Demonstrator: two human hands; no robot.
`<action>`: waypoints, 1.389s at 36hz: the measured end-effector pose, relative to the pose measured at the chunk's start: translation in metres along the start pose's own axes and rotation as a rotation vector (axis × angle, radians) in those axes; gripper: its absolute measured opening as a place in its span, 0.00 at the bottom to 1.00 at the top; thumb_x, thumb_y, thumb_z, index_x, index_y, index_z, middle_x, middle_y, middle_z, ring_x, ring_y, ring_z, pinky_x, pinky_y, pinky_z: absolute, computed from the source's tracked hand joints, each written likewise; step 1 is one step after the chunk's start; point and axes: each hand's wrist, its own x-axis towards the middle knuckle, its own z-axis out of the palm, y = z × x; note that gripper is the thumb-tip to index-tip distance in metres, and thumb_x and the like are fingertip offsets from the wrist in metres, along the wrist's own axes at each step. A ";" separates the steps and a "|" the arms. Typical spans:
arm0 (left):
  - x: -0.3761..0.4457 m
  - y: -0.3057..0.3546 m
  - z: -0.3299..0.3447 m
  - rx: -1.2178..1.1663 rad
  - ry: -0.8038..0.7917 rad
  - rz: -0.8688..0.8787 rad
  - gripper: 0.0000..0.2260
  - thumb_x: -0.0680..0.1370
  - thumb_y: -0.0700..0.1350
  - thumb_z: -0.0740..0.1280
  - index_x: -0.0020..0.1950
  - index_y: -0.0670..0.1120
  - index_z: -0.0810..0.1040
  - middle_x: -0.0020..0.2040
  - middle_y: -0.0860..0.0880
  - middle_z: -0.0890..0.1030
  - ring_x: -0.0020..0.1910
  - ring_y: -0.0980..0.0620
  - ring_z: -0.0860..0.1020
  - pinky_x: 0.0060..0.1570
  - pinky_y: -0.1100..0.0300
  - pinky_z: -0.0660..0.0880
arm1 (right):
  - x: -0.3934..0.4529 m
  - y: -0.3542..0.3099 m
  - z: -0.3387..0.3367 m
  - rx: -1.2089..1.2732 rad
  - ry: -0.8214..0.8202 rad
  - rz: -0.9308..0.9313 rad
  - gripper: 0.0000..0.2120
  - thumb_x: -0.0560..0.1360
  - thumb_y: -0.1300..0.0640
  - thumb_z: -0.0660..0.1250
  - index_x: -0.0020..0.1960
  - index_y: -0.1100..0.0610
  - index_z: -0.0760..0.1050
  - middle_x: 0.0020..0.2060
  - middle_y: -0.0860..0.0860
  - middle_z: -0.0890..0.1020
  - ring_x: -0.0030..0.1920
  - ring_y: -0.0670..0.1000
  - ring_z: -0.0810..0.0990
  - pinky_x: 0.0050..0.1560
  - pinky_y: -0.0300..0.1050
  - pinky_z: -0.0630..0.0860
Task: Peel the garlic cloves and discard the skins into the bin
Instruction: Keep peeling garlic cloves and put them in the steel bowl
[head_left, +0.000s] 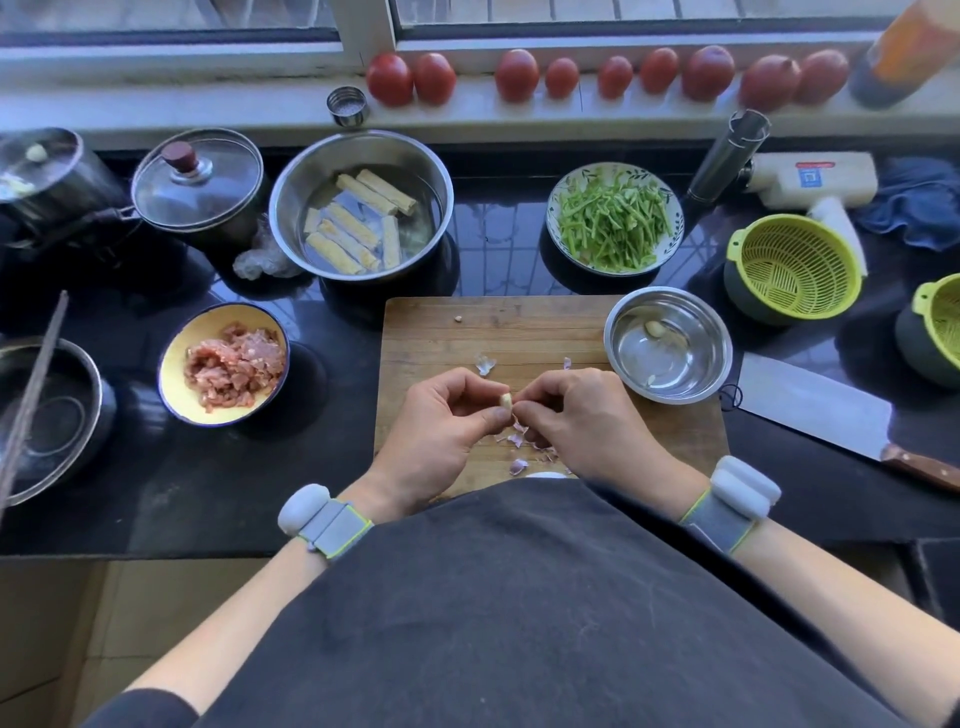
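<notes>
Head view shows your left hand (447, 415) pinching a garlic clove (505, 400) above the cutting board (519, 332) while your right hand (566, 415) pinches its skin: peeling underway, bin unseen, skins (517, 439) need gathering next.

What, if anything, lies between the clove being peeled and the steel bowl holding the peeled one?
Nothing visible. Both hands, left hand and right hand, pinch the garlic clove over the cutting board; bare board leads to the steel bowl. No bin is visible.
</notes>
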 end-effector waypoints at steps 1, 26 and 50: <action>0.000 0.001 0.000 0.012 -0.001 0.005 0.07 0.74 0.32 0.74 0.51 0.36 0.82 0.47 0.38 0.85 0.47 0.44 0.84 0.52 0.55 0.82 | 0.000 0.000 0.000 -0.004 -0.003 0.000 0.03 0.77 0.57 0.73 0.46 0.55 0.86 0.33 0.47 0.84 0.33 0.45 0.84 0.42 0.43 0.83; -0.001 0.000 0.003 -0.018 0.007 0.035 0.08 0.76 0.32 0.71 0.55 0.37 0.82 0.49 0.39 0.85 0.48 0.44 0.85 0.51 0.58 0.81 | 0.001 0.005 0.004 -0.037 0.118 -0.046 0.05 0.73 0.56 0.73 0.39 0.51 0.81 0.29 0.41 0.80 0.33 0.41 0.78 0.36 0.30 0.71; -0.006 0.003 0.009 0.387 0.074 0.220 0.08 0.74 0.35 0.74 0.49 0.46 0.85 0.44 0.54 0.86 0.44 0.59 0.84 0.49 0.64 0.79 | 0.002 0.002 0.008 -0.090 0.119 -0.021 0.08 0.72 0.55 0.72 0.36 0.49 0.77 0.28 0.43 0.78 0.33 0.41 0.76 0.36 0.33 0.71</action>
